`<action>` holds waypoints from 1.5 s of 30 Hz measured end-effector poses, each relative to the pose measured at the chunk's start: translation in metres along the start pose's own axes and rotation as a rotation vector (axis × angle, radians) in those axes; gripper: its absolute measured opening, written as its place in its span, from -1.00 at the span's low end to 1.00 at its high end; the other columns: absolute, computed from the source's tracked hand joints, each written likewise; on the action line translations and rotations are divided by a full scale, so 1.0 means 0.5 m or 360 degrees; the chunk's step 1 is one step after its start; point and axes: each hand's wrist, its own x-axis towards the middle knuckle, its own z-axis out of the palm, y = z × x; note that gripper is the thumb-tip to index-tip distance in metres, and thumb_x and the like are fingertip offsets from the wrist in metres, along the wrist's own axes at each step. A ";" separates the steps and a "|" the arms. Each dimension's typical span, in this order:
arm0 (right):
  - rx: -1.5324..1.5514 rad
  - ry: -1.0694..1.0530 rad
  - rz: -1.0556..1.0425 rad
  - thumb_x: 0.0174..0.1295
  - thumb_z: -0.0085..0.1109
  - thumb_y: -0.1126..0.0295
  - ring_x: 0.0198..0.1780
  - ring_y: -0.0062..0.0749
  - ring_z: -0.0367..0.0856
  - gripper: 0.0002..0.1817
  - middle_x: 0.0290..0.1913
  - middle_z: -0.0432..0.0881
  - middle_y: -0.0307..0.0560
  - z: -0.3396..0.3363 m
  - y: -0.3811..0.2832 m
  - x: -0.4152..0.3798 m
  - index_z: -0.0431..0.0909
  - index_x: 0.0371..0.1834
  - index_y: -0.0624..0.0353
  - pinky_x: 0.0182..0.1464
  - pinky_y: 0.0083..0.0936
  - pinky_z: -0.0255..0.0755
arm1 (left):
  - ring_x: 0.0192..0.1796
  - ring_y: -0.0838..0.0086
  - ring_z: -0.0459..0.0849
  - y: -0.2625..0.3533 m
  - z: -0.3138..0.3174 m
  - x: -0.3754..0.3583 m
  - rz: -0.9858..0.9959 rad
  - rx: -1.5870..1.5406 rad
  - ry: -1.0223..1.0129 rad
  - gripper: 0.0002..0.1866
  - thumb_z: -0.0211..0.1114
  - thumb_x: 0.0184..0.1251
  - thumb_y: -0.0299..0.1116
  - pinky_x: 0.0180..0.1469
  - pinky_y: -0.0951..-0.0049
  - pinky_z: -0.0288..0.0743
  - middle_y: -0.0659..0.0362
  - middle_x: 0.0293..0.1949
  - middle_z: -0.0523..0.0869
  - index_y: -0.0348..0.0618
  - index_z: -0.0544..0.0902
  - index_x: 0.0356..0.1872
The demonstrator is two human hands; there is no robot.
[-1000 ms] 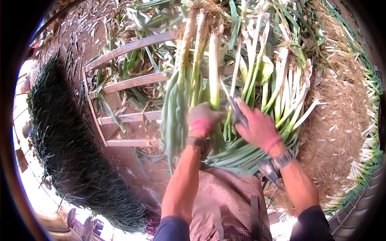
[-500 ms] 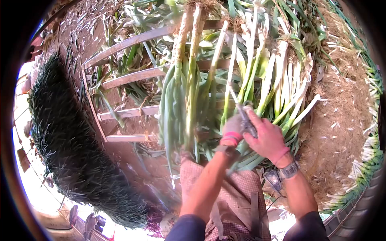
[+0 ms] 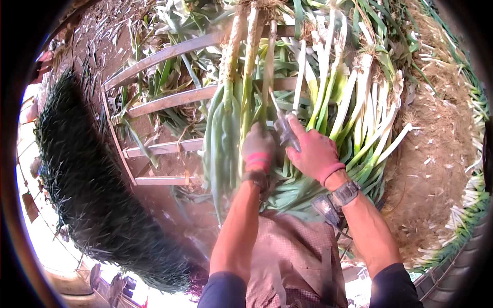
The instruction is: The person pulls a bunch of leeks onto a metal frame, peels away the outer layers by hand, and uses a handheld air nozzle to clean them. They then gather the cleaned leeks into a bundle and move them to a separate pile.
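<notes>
My left hand (image 3: 259, 143), gloved with a pink cuff, is closed around the green part of a long green onion (image 3: 268, 66), root end pointing away from me. In my gloved right hand (image 3: 316, 154) is a grey air blow gun (image 3: 286, 131); its thin nozzle points up beside that stalk. Just left of my left hand, thick green onions (image 3: 228, 66) with brown roots hang over the rack, their leaves towards me. To the right lies a bunch of white-stemmed green onions (image 3: 364, 97). My fingertips are partly hidden.
A curved-slat metal rack (image 3: 169, 97) stands under the onions. Left of it is a long dark-green bristly heap (image 3: 97, 185). Peeled leaves (image 3: 174, 25) litter the ground behind. Trimmed onions (image 3: 467, 205) line the right edge beside straw-coloured root debris (image 3: 436, 138).
My left hand has moved left and away from me, to the green onion stalk. The right hand with the air blow gun has also shifted left and up.
</notes>
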 end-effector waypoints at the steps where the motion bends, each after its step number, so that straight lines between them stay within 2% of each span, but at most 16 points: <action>1: -0.0006 0.0004 0.0001 0.29 0.28 0.06 -0.15 0.26 0.75 -0.16 -0.15 0.72 0.27 -0.016 -0.004 0.017 0.20 0.64 -0.13 -0.02 0.07 0.63 | -0.03 -0.19 0.74 0.004 -0.002 0.005 -0.0010 0.0024 0.0008 -0.68 0.14 0.41 -0.16 0.04 -0.12 0.57 -0.20 -0.11 0.78 -0.11 0.62 0.03; 8: -0.0041 0.0103 0.0046 0.32 0.26 0.10 -0.06 0.17 0.78 -0.19 -0.16 0.77 0.21 -0.106 -0.020 0.154 0.20 0.64 -0.08 0.06 0.05 0.64 | 0.05 -0.16 0.74 0.040 -0.023 0.042 -0.0138 0.0185 -0.0208 -0.62 0.18 0.41 -0.11 0.12 -0.08 0.57 -0.18 -0.04 0.78 -0.14 0.62 0.06; 10: -0.0071 0.0162 0.0045 0.32 0.25 0.12 -0.04 0.16 0.78 -0.19 -0.14 0.77 0.22 -0.137 -0.031 0.182 0.19 0.64 -0.06 0.07 0.05 0.64 | 0.14 -0.09 0.73 0.042 -0.028 0.059 -0.0211 0.0211 -0.0335 -0.48 0.26 0.38 -0.02 0.21 0.02 0.56 -0.21 0.03 0.77 -0.19 0.64 0.20; 12: -0.0150 0.0268 0.0025 0.32 0.25 0.14 -0.02 0.16 0.78 -0.19 -0.11 0.78 0.21 -0.144 -0.027 0.205 0.18 0.62 -0.01 0.09 0.06 0.63 | 0.16 -0.08 0.72 0.046 -0.031 0.069 -0.0258 0.0198 -0.0345 -0.46 0.27 0.38 -0.02 0.22 0.03 0.56 -0.21 0.03 0.77 -0.21 0.65 0.21; 15: -0.0142 0.0169 0.0097 0.32 0.25 0.14 -0.03 0.19 0.78 -0.19 -0.12 0.78 0.23 -0.141 -0.033 0.184 0.17 0.62 0.00 0.09 0.07 0.63 | 0.14 -0.05 0.74 0.040 -0.032 0.079 -0.0304 0.0132 -0.0314 -0.45 0.32 0.35 0.00 0.21 0.09 0.57 -0.22 0.01 0.78 -0.26 0.71 0.15; 19: 0.0012 -0.0054 0.0174 0.31 0.26 0.11 -0.16 0.20 0.77 -0.15 -0.22 0.74 0.27 -0.095 -0.017 0.089 0.13 0.66 -0.12 -0.03 0.07 0.64 | 0.10 -0.01 0.76 0.052 -0.058 0.068 -0.0256 0.0061 -0.0552 -0.51 0.32 0.33 0.06 0.21 0.10 0.56 -0.12 -0.01 0.80 -0.16 0.79 -0.01; 24: -0.0028 0.0023 0.0082 0.29 0.29 0.09 -0.26 0.23 0.73 -0.15 -0.27 0.67 0.27 -0.008 0.018 -0.055 0.18 0.65 -0.10 -0.14 0.05 0.62 | 0.00 -0.02 0.79 0.036 -0.034 0.021 -0.0092 0.0138 -0.0636 -0.57 0.41 0.18 0.02 0.09 0.15 0.63 -0.10 -0.11 0.83 -0.12 0.84 -0.14; 27: 0.0036 0.0048 0.0111 0.28 0.30 0.08 -0.26 0.26 0.72 -0.15 -0.28 0.65 0.27 0.007 0.034 -0.087 0.20 0.64 -0.09 -0.15 0.06 0.61 | 0.03 0.01 0.79 -0.008 0.008 -0.024 -0.0103 0.0332 -0.0889 -0.59 0.37 0.24 0.03 0.13 0.11 0.62 -0.06 -0.05 0.83 -0.04 0.84 -0.08; 30: 0.0019 0.0153 0.0114 0.27 0.30 0.09 -0.24 0.25 0.73 -0.15 -0.28 0.66 0.25 0.006 0.039 -0.083 0.20 0.64 -0.11 -0.14 0.09 0.60 | 0.09 0.03 0.77 -0.042 0.032 -0.102 -0.0044 0.0338 -0.0885 -0.62 0.34 0.28 0.00 0.16 0.11 0.62 -0.01 0.00 0.82 0.00 0.82 -0.04; 33: -0.0054 0.0238 0.0081 0.27 0.29 0.08 -0.24 0.25 0.73 -0.15 -0.28 0.65 0.25 -0.009 0.035 -0.045 0.20 0.64 -0.12 -0.17 0.10 0.59 | 0.06 0.03 0.79 -0.048 0.046 -0.136 -0.0083 0.0308 -0.0761 -0.62 0.31 0.30 0.01 0.12 0.08 0.63 -0.04 -0.05 0.83 -0.01 0.82 -0.07; 35: -0.0103 0.0250 0.0052 0.29 0.27 0.07 -0.25 0.23 0.73 -0.15 -0.28 0.66 0.21 -0.012 0.028 -0.033 0.18 0.65 -0.13 -0.19 0.09 0.59 | 0.02 0.01 0.81 -0.039 0.055 -0.159 -0.0095 0.0355 -0.0827 -0.61 0.26 0.33 0.01 0.09 0.06 0.65 -0.05 -0.08 0.84 -0.03 0.82 -0.08; 37: -0.0156 0.0131 -0.0176 0.29 0.26 0.04 -0.20 0.21 0.74 -0.15 -0.24 0.67 0.18 -0.029 0.006 -0.043 0.18 0.66 -0.15 -0.16 0.09 0.58 | 0.02 0.02 0.81 -0.039 0.072 -0.190 -0.0071 0.0518 -0.1032 -0.60 0.23 0.32 0.00 0.09 0.04 0.66 -0.04 -0.08 0.84 0.01 0.81 -0.04; 39: -0.0134 -0.0009 -0.0167 0.29 0.25 0.03 -0.18 0.16 0.73 -0.15 -0.19 0.66 0.16 -0.038 -0.015 -0.054 0.17 0.67 -0.19 -0.09 0.08 0.58 | 0.03 0.05 0.81 -0.064 0.075 -0.225 -0.0016 0.0399 -0.1049 -0.56 0.23 0.32 0.03 0.10 0.05 0.65 -0.01 -0.04 0.84 0.07 0.78 0.07; 41: -0.0205 -0.0280 -0.0106 0.29 0.23 0.00 -0.16 0.12 0.70 -0.12 -0.15 0.62 0.15 -0.036 -0.024 -0.063 0.10 0.70 -0.28 0.03 0.03 0.54 | 0.03 0.08 0.81 -0.078 0.057 -0.222 -0.0015 0.0366 -0.1049 -0.54 0.25 0.32 0.06 0.11 0.07 0.64 0.01 -0.04 0.84 0.13 0.75 0.15; 43: -0.0202 -0.0243 -0.0139 0.31 0.20 0.01 -0.17 0.14 0.69 -0.13 -0.15 0.61 0.16 -0.023 -0.023 -0.059 0.10 0.70 -0.27 0.02 0.05 0.54 | -0.02 0.01 0.81 -0.091 0.044 -0.202 -0.0092 0.0087 -0.0566 -0.56 0.25 0.34 0.13 0.06 0.05 0.65 -0.02 -0.10 0.83 0.17 0.78 0.07; 45: -0.0211 -0.0149 -0.0099 0.32 0.19 0.01 -0.17 0.17 0.69 -0.16 -0.17 0.60 0.17 -0.025 -0.033 -0.037 0.12 0.68 -0.27 0.00 0.06 0.54 | -0.18 0.07 0.81 -0.076 0.002 -0.145 0.0091 -0.0034 -0.0295 -0.73 0.26 0.40 -0.04 -0.08 0.11 0.65 0.06 -0.23 0.84 0.12 0.76 -0.06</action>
